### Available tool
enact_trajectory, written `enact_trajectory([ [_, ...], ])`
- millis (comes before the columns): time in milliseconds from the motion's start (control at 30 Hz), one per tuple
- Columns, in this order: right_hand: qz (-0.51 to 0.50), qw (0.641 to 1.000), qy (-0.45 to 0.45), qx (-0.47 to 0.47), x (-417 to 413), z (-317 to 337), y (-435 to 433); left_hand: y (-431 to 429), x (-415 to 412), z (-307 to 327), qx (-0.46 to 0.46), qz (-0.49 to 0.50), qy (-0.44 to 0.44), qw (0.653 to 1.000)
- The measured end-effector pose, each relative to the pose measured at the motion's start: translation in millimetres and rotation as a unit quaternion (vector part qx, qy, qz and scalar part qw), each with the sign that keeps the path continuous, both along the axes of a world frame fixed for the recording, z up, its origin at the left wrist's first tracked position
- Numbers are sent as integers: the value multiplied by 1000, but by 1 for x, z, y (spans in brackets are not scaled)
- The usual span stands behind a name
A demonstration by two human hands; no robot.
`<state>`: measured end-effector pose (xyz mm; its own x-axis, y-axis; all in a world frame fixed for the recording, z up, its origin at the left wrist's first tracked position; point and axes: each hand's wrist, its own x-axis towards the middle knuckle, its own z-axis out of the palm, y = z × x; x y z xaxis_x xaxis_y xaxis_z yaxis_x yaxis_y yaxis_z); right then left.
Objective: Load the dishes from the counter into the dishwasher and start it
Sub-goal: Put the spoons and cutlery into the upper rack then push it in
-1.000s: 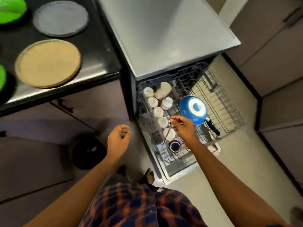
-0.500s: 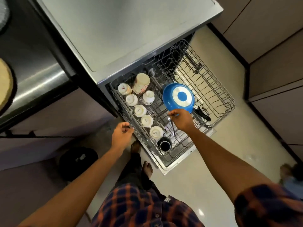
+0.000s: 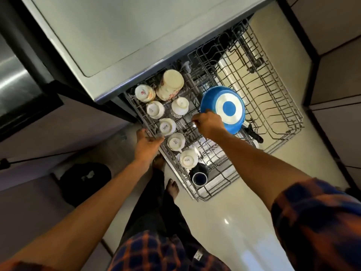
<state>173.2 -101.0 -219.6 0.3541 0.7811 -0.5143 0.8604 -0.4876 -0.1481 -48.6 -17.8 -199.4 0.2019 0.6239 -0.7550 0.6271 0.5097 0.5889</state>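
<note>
The dishwasher's wire rack (image 3: 281, 122) is pulled out under the steel counter top (image 3: 125, 36). Several white cups (image 3: 168, 126) stand upside down along its left side, with a dark mug (image 3: 199, 174) at the near end. A blue pan (image 3: 224, 108) lies bottom up in the middle. My right hand (image 3: 208, 124) hovers over the rack beside the pan, pinching a thin metal utensil (image 3: 193, 125). My left hand (image 3: 147, 142) rests on the rack's left rim, fingers spread.
The right half of the rack holds bare tines. A dark round bin (image 3: 86, 180) sits on the floor at the left. My bare feet (image 3: 172, 187) stand just beside the rack's near corner. Cabinet fronts (image 3: 336, 55) line the right.
The view has swung closer over the rack. My left hand moved from the air onto the rack's left rim. My right hand shifted back toward the pan, still pinching the utensil.
</note>
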Motion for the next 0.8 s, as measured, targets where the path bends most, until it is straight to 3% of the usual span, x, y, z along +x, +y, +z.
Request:
enact_trajectory([
  [233, 82, 989, -73, -100, 6, -9, 26, -4, 6, -7, -9, 32, 8, 999],
  [467, 142, 976, -90, -138, 4, -11, 42, -4, 8, -12, -11, 50, 3, 999],
  [800, 121, 979, -100, -130, -2, -18, 47, -3, 7, -19, -9, 57, -10, 998],
])
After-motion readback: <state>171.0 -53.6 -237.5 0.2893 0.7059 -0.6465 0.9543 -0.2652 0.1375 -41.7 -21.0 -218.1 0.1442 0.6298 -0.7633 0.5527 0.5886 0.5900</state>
